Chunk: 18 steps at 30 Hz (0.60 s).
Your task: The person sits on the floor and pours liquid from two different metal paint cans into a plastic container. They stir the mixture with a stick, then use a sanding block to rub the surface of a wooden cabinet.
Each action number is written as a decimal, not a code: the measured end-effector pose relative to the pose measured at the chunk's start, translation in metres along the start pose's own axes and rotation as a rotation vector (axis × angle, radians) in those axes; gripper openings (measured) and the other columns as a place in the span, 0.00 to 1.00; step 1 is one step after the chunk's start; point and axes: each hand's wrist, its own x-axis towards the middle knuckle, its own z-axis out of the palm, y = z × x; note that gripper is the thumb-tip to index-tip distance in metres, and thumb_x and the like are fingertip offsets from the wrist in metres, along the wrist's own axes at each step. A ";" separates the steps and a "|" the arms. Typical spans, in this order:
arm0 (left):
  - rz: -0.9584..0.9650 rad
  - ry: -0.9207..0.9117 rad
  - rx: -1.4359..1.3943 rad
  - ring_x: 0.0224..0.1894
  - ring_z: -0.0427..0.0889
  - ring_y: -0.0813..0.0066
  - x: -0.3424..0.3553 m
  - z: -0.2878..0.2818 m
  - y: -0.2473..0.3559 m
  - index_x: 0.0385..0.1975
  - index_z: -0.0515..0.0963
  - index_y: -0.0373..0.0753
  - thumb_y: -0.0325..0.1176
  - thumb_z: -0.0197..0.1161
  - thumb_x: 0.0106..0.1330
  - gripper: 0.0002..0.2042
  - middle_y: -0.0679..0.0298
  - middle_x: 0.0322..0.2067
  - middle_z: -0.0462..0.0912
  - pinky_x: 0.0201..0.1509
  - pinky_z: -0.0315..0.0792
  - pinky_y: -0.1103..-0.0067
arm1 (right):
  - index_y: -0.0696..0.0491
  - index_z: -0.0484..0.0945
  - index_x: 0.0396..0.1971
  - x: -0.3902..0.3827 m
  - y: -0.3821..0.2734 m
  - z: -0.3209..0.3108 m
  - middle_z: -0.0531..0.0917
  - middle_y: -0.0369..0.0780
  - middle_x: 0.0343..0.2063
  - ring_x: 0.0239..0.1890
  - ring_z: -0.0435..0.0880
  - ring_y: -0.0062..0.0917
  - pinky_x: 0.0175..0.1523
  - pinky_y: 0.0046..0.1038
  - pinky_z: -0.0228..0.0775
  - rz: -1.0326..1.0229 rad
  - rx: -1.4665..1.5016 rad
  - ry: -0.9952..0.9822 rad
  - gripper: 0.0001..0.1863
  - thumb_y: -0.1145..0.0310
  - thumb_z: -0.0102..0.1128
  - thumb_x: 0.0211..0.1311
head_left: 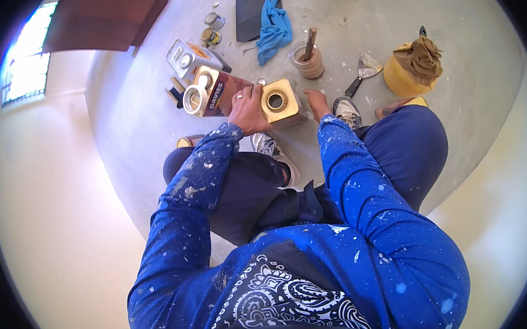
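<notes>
A gold-topped rectangular metal can with a round uncapped opening stands on the floor between my shoes. My left hand, with a ring on one finger, grips its left edge, fingers along the top and thumb at the near corner. My right hand hovers just right of the can; its fingers are mostly hidden, and contact with the can cannot be made out. Left of my left hand stands a brown-labelled rectangular can. An open round white-rimmed container sits against its near end. A small round cap lies beyond my left fingertips.
Beyond stand a jar of brown liquid with a wooden stick, a putty knife, a blue cloth and small tins. A yellow container with a brown rag stands right. A silver can is left.
</notes>
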 end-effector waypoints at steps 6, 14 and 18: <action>-0.014 -0.041 0.000 0.62 0.70 0.40 0.018 -0.044 0.031 0.69 0.58 0.36 0.45 0.79 0.35 0.56 0.42 0.57 0.70 0.67 0.66 0.56 | 0.61 0.83 0.52 -0.010 -0.025 -0.012 0.87 0.44 0.47 0.45 0.86 0.35 0.53 0.35 0.76 0.261 0.279 -0.169 0.22 0.59 0.55 0.70; -0.080 -0.189 0.060 0.66 0.69 0.42 0.070 -0.064 0.075 0.71 0.57 0.38 0.41 0.80 0.36 0.56 0.44 0.62 0.69 0.72 0.65 0.59 | 0.54 0.83 0.51 -0.006 -0.045 -0.058 0.84 0.48 0.53 0.54 0.83 0.43 0.61 0.40 0.70 -0.097 -0.241 -0.082 0.25 0.55 0.39 0.74; -0.071 -0.251 0.109 0.67 0.68 0.42 0.090 -0.061 0.077 0.72 0.56 0.37 0.40 0.81 0.36 0.58 0.44 0.64 0.68 0.72 0.65 0.60 | 0.52 0.81 0.57 0.004 -0.041 -0.056 0.78 0.50 0.62 0.64 0.75 0.51 0.69 0.44 0.64 0.122 -0.187 -0.121 0.30 0.51 0.38 0.69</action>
